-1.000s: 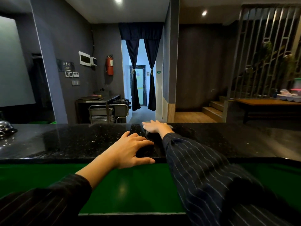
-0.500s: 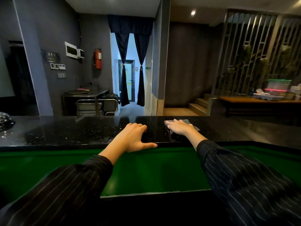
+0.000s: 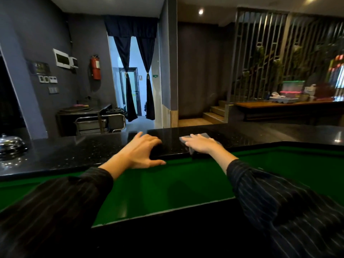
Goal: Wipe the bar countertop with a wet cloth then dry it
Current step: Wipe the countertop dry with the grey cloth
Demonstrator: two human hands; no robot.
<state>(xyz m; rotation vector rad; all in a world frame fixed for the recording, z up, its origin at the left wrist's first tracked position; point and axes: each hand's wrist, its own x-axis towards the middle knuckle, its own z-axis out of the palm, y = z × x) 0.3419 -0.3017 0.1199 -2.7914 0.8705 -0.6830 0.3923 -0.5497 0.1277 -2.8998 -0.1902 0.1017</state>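
Observation:
A black speckled stone bar countertop [image 3: 80,153] runs across the view at chest height. My right hand [image 3: 202,146] lies flat on a grey cloth [image 3: 204,135], pressing it onto the counter near its front edge; only the cloth's far corners and a bit by the edge show. My left hand [image 3: 141,152] rests on the counter's front edge to the left of the cloth, fingers spread on top and thumb along the lip, holding nothing.
A shiny metal dome [image 3: 11,146] sits on the counter at far left. A green panel [image 3: 176,185] drops below the counter's front edge. Beyond the bar are a metal trolley [image 3: 100,124], a curtained doorway, steps and a wooden table [image 3: 279,106] with containers.
My right hand has slid the cloth from the middle of the counter to the right and toward the front edge. The view has turned right. My left hand stays on the edge.

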